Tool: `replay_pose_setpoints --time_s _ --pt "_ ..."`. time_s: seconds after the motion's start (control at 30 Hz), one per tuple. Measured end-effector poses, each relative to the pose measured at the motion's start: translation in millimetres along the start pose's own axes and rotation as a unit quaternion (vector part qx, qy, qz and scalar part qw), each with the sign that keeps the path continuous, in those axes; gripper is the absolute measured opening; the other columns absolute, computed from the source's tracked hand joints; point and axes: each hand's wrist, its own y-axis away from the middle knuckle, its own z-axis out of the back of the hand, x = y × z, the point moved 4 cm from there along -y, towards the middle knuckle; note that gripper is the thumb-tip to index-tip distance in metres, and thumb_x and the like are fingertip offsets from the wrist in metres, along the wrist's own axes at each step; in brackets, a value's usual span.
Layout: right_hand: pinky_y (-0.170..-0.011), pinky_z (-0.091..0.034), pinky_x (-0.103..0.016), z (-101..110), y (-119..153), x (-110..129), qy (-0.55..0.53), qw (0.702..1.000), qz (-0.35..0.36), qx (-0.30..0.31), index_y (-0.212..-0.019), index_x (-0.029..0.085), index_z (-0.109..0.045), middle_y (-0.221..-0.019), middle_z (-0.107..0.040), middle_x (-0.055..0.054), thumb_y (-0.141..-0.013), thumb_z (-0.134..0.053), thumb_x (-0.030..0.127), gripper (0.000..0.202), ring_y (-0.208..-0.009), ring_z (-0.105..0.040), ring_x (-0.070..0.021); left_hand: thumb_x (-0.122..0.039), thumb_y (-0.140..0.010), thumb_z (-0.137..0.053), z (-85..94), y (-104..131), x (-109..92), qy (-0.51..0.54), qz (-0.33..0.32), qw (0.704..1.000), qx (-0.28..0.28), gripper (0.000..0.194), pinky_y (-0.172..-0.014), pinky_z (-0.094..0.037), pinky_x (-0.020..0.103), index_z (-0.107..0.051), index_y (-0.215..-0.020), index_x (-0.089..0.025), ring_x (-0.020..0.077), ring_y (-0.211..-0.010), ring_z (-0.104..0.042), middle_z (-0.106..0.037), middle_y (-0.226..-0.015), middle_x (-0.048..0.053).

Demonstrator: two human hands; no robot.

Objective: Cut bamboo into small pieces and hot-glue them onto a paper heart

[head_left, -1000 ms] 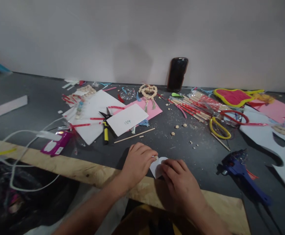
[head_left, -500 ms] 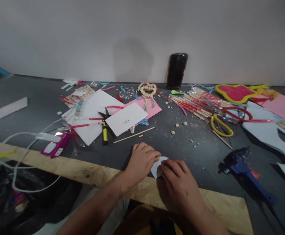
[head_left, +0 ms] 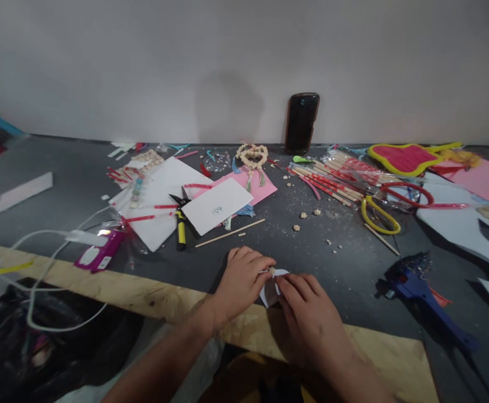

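Close to the table's front edge, my left hand (head_left: 245, 278) pinches a small beige flower-shaped piece (head_left: 272, 270) between thumb and fingers. My right hand (head_left: 307, 299) grips a small white paper piece (head_left: 269, 295) from its right side, and the paper lies curved between both hands. The beige piece is at the paper's upper edge; whether it is attached cannot be made out. Beyond the hands lie loose beige pieces (head_left: 303, 215) like the pinched one. A thin wooden stick (head_left: 229, 233) rests just past my left hand.
A blue glue gun (head_left: 427, 302) lies at right, near scissors (head_left: 381, 215) and a bundle of red-marked sticks (head_left: 332, 182). Pliers (head_left: 180, 224) touch a white card (head_left: 218, 205). A phone (head_left: 302, 123) leans on the wall. A purple device (head_left: 100, 250) with white cable is at left.
The right fingertips have shifted slightly on the white paper, which looks more curved. The beige piece in my left fingers shows more clearly. The view has tilted a little.
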Motion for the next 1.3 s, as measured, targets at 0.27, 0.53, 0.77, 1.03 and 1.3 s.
replay_pose_setpoints --time_s 0.27,0.53,0.77,1.03,1.3 --pt "-0.078 -0.046 -0.037 -6 -6 -1 0.073 0.997 0.001 0.026 -0.117 0.016 -0.057 -0.099 -0.063 -0.009 -0.076 -0.048 0.003 0.044 -0.084 -0.051 -0.0224 -0.022 -0.084 -0.052 0.6 -1 1 0.012 0.014 1.0 -0.005 0.023 -0.082 -0.034 0.038 -0.059 -0.106 -0.023 0.0207 -0.09 -0.052 -0.066 -0.089 0.001" --pt "-0.076 -0.048 -0.036 -4 -5 -1 0.066 0.998 0.002 0.017 -0.118 0.017 -0.057 -0.1 -0.064 -0.009 -0.079 -0.048 0.006 0.042 -0.085 -0.053 -0.0225 -0.018 -0.09 -0.041 13.1 17 -5 -0.012 -0.049 0.999 -0.001 0.021 -0.084 -0.034 0.038 -0.061 -0.097 -0.02 0.0202 -0.095 -0.052 -0.065 -0.101 0.004" --pt "-0.075 -0.051 -0.032 7 -12 -13 0.01 1.0 -0.022 -0.012 -0.112 0.017 -0.058 -0.101 -0.065 -0.009 -0.09 -0.04 0.018 0.028 -0.088 -0.06 -0.0195 -0.021 -0.09 -0.046 7.9 37 -5 -0.036 -0.118 0.992 0.014 0.022 -0.094 -0.032 0.038 -0.058 -0.108 -0.02 0.0201 -0.109 -0.049 -0.062 -0.112 0.006" --pt "-0.07 -0.05 -0.027 0 -35 -12 0.042 0.995 -0.03 0.08 -0.113 0.024 -0.06 -0.102 -0.063 -0.006 -0.085 -0.046 0.013 0.033 -0.087 -0.062 -0.017 -0.025 -0.089 -0.048 1.2 40 -5 -0.088 -0.12 0.989 -0.015 0.012 -0.094 -0.029 0.042 -0.057 -0.096 -0.022 0.0198 -0.111 -0.047 -0.06 -0.111 0.004" --pt "-0.074 -0.05 -0.029 1 -40 -21 0.005 0.998 -0.034 0.049 -0.099 0.021 -0.064 -0.097 -0.064 -0.006 -0.088 -0.043 0.02 0.023 -0.084 -0.062 -0.0173 -0.026 -0.09 -0.047 1.8 43 -4 -0.089 -0.122 0.988 -0.02 0.017 -0.096 -0.027 0.043 -0.055 -0.105 -0.022 0.0205 -0.115 -0.044 -0.058 -0.115 0.004"
